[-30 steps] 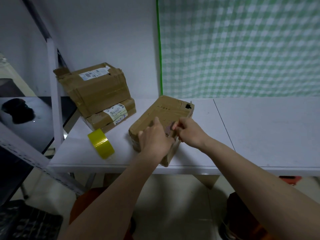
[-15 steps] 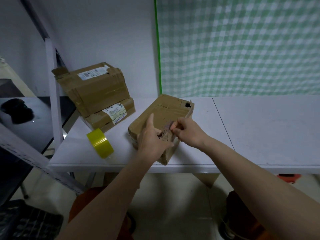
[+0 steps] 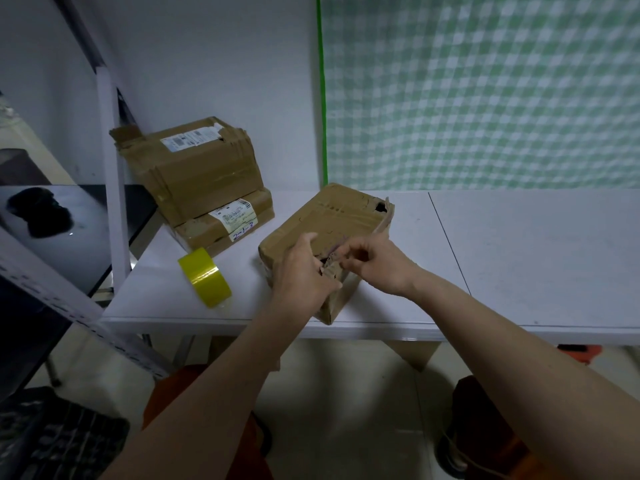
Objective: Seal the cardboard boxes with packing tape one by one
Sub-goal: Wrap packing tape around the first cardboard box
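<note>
Brown cardboard box (image 3: 332, 223) on the white tabletop (image 3: 519, 258), near its front edge, turned at an angle, one near corner just over the lip. Old tape strips across its top, a dark hole at the far right corner, a raised flap edge along the right side. Left hand (image 3: 304, 271) on the near end of the box, fingers curled over the top edge, gripping the cardboard there. Right hand (image 3: 375, 263) just beside it, fingers bent, thumb and forefinger pinching a torn bit of flap or old tape (image 3: 330, 266) at the near top edge; exactly which, too small to tell. Both hands almost touching at that spot.

Yellow roll of packing tape (image 3: 205, 277) to the left of the box, on the tabletop, standing on its rim, apart from both hands. Behind it, against the wall, two more cardboard boxes stacked: a flat one (image 3: 225, 225) with a white label below, a larger creased one (image 3: 194, 168) tilted on top. Green-and-white checked cloth (image 3: 485, 91) hanging behind the right part of the tabletop. Grey metal shelf frame (image 3: 109, 174) at the left.
</note>
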`<state>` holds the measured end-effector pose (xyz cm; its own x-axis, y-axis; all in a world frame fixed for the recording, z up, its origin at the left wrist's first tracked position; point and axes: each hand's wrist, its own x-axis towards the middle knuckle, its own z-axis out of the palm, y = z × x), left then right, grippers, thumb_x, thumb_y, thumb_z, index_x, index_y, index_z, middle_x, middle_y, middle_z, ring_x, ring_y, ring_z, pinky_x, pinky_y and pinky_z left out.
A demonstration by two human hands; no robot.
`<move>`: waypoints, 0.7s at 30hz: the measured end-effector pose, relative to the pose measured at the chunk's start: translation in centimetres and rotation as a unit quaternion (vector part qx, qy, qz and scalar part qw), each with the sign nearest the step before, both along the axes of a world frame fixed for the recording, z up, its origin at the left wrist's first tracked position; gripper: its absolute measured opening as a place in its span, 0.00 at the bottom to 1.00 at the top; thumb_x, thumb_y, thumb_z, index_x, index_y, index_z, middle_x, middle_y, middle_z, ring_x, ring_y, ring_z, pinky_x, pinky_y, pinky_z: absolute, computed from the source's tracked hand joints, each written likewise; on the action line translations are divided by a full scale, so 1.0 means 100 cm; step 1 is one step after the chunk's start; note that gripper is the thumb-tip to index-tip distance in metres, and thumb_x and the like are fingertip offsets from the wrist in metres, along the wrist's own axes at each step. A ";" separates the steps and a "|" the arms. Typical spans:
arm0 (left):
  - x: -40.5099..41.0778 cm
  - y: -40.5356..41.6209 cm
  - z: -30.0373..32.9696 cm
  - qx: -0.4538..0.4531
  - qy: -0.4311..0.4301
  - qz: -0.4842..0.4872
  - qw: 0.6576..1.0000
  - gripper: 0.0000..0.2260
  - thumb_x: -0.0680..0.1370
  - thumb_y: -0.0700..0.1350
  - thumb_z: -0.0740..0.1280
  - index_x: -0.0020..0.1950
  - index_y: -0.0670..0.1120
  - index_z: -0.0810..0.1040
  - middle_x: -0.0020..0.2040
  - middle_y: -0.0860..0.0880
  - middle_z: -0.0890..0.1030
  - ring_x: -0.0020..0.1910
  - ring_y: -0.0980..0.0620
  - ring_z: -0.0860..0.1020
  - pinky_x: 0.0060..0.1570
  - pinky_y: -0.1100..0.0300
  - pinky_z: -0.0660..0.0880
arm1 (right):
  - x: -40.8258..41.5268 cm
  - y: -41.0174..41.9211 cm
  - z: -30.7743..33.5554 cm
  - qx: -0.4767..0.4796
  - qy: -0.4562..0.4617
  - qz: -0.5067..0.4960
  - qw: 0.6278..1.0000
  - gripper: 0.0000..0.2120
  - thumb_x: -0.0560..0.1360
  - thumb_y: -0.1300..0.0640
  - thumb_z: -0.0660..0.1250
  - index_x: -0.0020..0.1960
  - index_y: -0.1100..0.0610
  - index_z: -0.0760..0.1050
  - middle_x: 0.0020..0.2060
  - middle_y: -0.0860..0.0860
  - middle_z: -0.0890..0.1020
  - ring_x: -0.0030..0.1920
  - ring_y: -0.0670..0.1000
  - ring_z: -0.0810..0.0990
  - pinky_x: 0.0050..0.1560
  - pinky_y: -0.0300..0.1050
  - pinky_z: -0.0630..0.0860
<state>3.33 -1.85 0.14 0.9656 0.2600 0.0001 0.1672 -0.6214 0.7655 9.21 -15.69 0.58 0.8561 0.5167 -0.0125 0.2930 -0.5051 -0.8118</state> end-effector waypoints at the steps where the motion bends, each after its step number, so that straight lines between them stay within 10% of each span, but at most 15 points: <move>1: 0.000 0.001 -0.001 0.003 -0.005 0.004 1.000 0.42 0.65 0.40 0.79 0.74 0.47 0.63 0.41 0.52 0.82 0.54 0.49 0.79 0.60 0.47 0.73 | 0.000 0.000 0.000 -0.011 -0.003 0.011 1.000 0.09 0.76 0.66 0.65 0.44 0.52 0.79 0.36 0.52 0.77 0.36 0.47 0.72 0.43 0.40 0.70; 9: 0.001 0.006 -0.001 -0.014 -0.011 -0.035 0.999 0.38 0.69 0.41 0.76 0.75 0.43 0.63 0.34 0.56 0.81 0.46 0.57 0.80 0.61 0.56 0.73 | -0.002 0.002 0.005 -0.015 0.025 0.012 1.000 0.11 0.73 0.70 0.65 0.42 0.54 0.78 0.27 0.42 0.73 0.28 0.39 0.71 0.31 0.27 0.65; 16: -0.014 0.011 0.000 0.015 -0.056 -0.092 0.994 0.47 0.63 0.44 0.81 0.77 0.51 0.58 0.50 0.56 0.75 0.60 0.52 0.71 0.63 0.53 0.68 | -0.006 0.001 0.013 0.095 0.120 0.005 0.988 0.04 0.75 0.64 0.67 0.46 0.60 0.80 0.36 0.49 0.81 0.34 0.43 0.73 0.32 0.36 0.68; 21: -0.014 0.040 0.002 0.011 -0.025 -0.121 0.992 0.44 0.67 0.41 0.76 0.77 0.54 0.56 0.53 0.60 0.77 0.58 0.58 0.73 0.57 0.63 0.69 | -0.003 0.011 0.016 0.088 0.112 -0.037 0.989 0.08 0.75 0.64 0.68 0.36 0.62 0.77 0.23 0.48 0.74 0.22 0.43 0.67 0.23 0.37 0.64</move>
